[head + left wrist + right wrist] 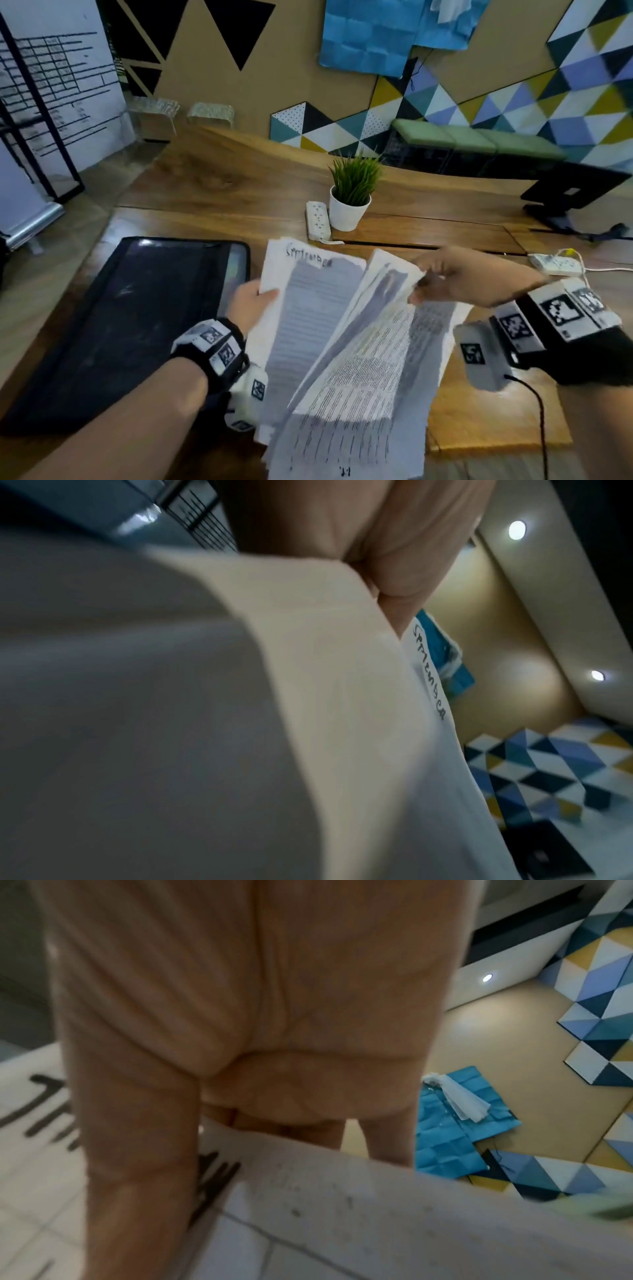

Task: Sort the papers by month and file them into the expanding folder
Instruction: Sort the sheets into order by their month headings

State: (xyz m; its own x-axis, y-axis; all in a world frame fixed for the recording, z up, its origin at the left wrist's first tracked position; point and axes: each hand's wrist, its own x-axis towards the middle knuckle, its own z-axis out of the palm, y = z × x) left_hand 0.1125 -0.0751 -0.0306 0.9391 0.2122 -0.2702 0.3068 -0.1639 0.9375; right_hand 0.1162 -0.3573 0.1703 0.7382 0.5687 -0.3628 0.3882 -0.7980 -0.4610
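Head camera looks down across the table (212, 178); wrist cameras face upward, very close — all share the patterned wall (513, 102).

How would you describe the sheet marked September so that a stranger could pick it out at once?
Start at the wooden table and find the papers fanned between both hands. The left hand holds the September sheet, rearmost on the left. It alone shows a handwritten month along its top edge.
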